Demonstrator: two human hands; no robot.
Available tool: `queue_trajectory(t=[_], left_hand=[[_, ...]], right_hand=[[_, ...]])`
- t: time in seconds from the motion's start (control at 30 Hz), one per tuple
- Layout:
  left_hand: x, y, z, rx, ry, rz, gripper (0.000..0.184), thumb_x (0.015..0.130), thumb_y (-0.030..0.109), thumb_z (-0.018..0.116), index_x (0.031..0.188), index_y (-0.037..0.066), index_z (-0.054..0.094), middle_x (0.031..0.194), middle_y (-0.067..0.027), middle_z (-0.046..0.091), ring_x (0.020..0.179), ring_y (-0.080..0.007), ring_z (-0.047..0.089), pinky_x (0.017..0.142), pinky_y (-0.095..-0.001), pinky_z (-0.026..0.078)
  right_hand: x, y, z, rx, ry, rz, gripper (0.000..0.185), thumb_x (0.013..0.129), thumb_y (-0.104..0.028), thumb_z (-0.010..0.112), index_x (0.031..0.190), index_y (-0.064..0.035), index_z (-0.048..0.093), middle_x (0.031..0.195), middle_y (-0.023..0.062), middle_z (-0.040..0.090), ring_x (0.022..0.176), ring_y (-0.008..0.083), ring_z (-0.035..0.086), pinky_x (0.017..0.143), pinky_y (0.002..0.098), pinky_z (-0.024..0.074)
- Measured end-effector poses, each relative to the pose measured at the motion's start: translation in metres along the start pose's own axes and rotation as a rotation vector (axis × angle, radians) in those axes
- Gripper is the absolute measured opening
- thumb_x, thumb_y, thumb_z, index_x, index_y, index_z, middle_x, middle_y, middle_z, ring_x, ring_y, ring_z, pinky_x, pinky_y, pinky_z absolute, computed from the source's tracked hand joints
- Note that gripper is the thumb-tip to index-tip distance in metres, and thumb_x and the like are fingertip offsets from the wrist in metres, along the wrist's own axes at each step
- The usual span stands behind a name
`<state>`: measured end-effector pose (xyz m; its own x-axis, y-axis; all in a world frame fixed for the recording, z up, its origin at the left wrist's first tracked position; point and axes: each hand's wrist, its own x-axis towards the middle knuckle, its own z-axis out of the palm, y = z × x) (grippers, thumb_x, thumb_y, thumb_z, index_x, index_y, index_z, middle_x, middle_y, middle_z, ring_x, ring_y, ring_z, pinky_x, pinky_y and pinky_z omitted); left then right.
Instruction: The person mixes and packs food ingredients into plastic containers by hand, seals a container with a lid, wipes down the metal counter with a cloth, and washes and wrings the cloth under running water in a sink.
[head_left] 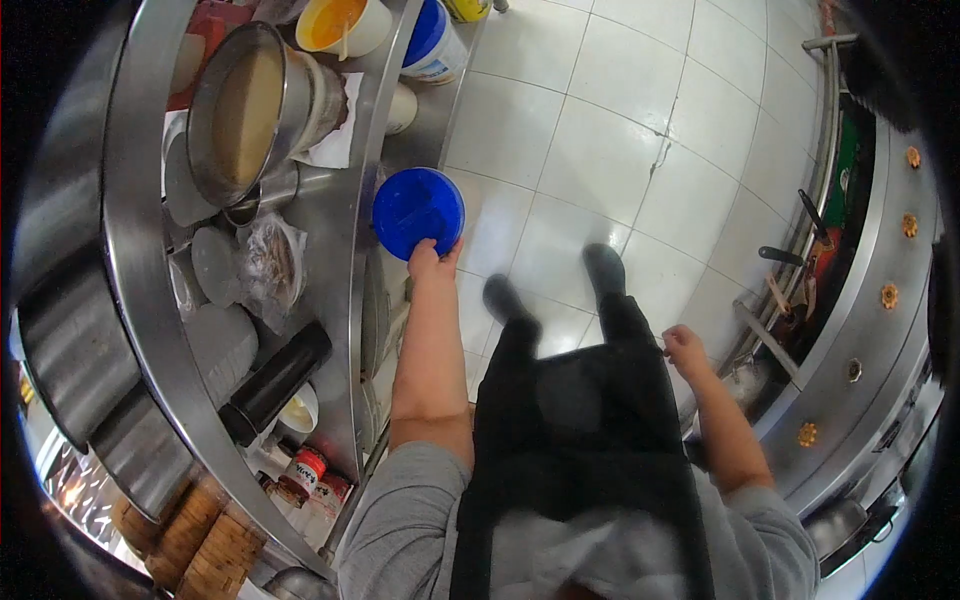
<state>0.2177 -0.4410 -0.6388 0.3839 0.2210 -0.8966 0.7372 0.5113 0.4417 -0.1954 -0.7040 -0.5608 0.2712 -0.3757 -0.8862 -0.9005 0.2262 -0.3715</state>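
A bright-blue round plastic lid (418, 213) is at the edge of the lower shelf, beyond the front of the stainless-steel counter (335, 225); whether a tub sits beneath it is hidden. The left hand (434, 260) grips its near rim, fingertips over the top. The right hand (684, 352) hangs well apart over the white tiled floor (620, 130), fingers loosely curled (I cannot tell whether anything is inside them).

Just past the lid, down on the lower shelf, stand a white cylindrical container (402, 108), its contents out of sight, and a white plastic bucket with a blue top (436, 50), its inside hidden too. On the counter above, a white plastic tub (375, 30) holds something orange, with a pale utensil handle at its rim. Beside it, a large round steel pot (279, 150) contains a cloudy beige liquid. Nearer the person lies a bundle in clear plastic wrap (275, 262) (what is wrapped is hard to make out), then a long black cylinder (276, 384). Next to that, a small white bowl (309, 402) holds something pale yellow, and a dark jar with a red label (304, 471) stands near.
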Motion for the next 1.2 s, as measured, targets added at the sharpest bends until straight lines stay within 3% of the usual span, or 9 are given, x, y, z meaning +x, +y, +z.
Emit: queue_trajectory(t=[0.3,0.4,0.6,0.67,0.73,0.87,1.03,1.1,1.2], left_hand=[[0.025,0.051,0.016,0.051,-0.042,0.153,0.046,0.081,-0.002,0.046,0.126,0.0,0.036,0.12,-0.0216,0.045,0.1,-0.0404,0.052,0.073,-0.0538,0.054],[0.053,0.071,0.028,-0.007,-0.1,0.126,0.041,0.089,0.01,0.05,0.126,0.0,0.036,0.119,-0.0216,0.047,0.098,-0.0372,0.054,0.076,-0.0492,0.055],[0.004,0.06,0.035,0.189,0.121,0.144,0.064,0.09,0.041,0.051,0.131,-0.001,0.028,0.122,-0.0208,0.046,0.105,-0.0355,0.052,0.087,-0.0443,0.048],[0.03,0.024,-0.003,0.402,0.025,0.135,0.072,0.088,0.05,0.05,0.134,0.001,0.026,0.13,-0.0197,0.041,0.116,-0.0358,0.046,0.089,-0.0432,0.045],[-0.041,-0.004,-0.022,0.608,-0.26,-0.092,0.078,0.087,0.058,0.044,0.139,0.005,0.022,0.142,-0.0179,0.028,0.13,-0.0355,0.029,0.098,-0.0465,0.035],[-0.127,-0.045,-0.057,0.767,-0.455,-0.424,0.084,0.085,0.069,0.03,0.144,0.011,0.014,0.147,-0.0177,0.019,0.135,-0.0373,0.017,0.108,-0.0532,0.008],[-0.186,-0.038,-0.052,0.793,-0.664,-0.519,0.078,0.087,0.064,0.033,0.143,0.011,0.018,0.146,-0.0158,0.023,0.133,-0.037,0.022,0.106,-0.0539,0.016],[-0.219,-0.023,-0.028,0.787,-0.74,-0.474,0.074,0.088,0.062,0.033,0.142,0.012,0.02,0.145,-0.0146,0.026,0.129,-0.0356,0.028,0.105,-0.0537,0.019],[-0.258,-0.009,0.016,0.726,-0.733,-0.435,0.069,0.091,0.058,0.028,0.143,0.014,0.019,0.146,-0.0128,0.024,0.131,-0.0349,0.026,0.105,-0.0545,0.019]], right_hand=[[0.007,0.028,-0.007,-0.017,0.087,-0.007,0.018,0.087,-0.019,0.053,0.091,-0.0016,0.058,0.063,0.006,0.057,0.054,0.0127,0.054,0.048,0.0271,0.0435],[0.001,0.021,-0.003,-0.054,0.099,-0.032,0.018,0.087,-0.019,0.053,0.091,-0.0017,0.058,0.062,0.0057,0.056,0.053,0.0123,0.053,0.048,0.0274,0.043],[-0.003,0.0,0.015,0.08,0.036,-0.03,0.02,0.088,-0.021,0.052,0.091,-0.0021,0.058,0.064,0.0051,0.057,0.051,0.0127,0.051,0.046,0.0266,0.0416],[-0.033,-0.056,0.008,0.35,-0.074,0.076,0.032,0.092,-0.033,0.048,0.098,-0.0027,0.057,0.07,0.0063,0.059,0.057,0.0144,0.053,0.053,0.027,0.0434],[-0.049,-0.085,0.001,1.053,-0.357,0.11,0.053,0.093,-0.049,0.039,0.114,-0.0021,0.052,0.089,0.0126,0.062,0.075,0.0202,0.058,0.068,0.0319,0.0479],[-0.105,-0.178,-0.022,1.542,-0.61,-0.106,0.076,0.089,-0.063,0.023,0.132,-0.0022,0.038,0.123,0.0225,0.049,0.112,0.0325,0.05,0.097,0.0433,0.0389],[-0.184,-0.247,-0.05,1.602,-0.772,-0.341,0.084,0.086,-0.069,0.017,0.133,-0.0036,0.038,0.131,0.0231,0.044,0.122,0.0356,0.042,0.102,0.0503,0.0311],[-0.215,-0.265,-0.062,1.502,-0.722,-0.41,0.081,0.087,-0.068,0.016,0.132,-0.0056,0.042,0.131,0.0188,0.047,0.12,0.0314,0.044,0.1,0.0468,0.0321],[-0.285,-0.305,-0.085,1.093,-0.534,-0.821,0.075,0.091,-0.062,0.013,0.136,-0.0076,0.038,0.138,0.0091,0.04,0.129,0.023,0.035,0.105,0.039,0.0253]])
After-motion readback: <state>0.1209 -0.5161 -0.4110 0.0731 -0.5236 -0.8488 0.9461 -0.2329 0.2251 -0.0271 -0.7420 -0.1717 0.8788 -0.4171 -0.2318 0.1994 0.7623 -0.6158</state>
